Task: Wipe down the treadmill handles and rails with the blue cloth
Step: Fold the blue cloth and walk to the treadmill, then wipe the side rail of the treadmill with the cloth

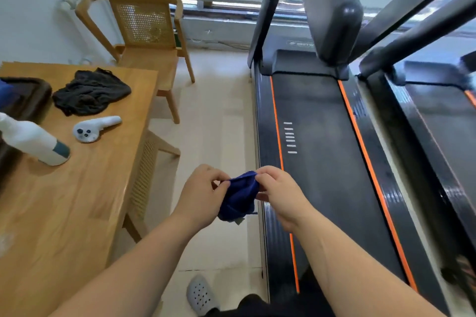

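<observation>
Cloth [238,198], blue and bunched, hangs at the frame's 6 o'clock above the pale floor [213,121], its top edge pinched by both hands: the left hand [203,194] at its 9 o'clock, fingers closed on the hem, the right hand [279,193] at its 3 o'clock, likewise closed on it. At 9 o'clock stands a wooden table [77,201] bearing a white bottle [31,140], a white controller [94,128] and a dark rag [90,91], a chair [144,41] at 11 o'clock; the treadmill [324,162], with its grey rails [332,15], fills 3 o'clock.

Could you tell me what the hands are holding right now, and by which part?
Both hands, left and right, pinch the blue cloth by its top edge; the rest hangs bunched below.
</observation>
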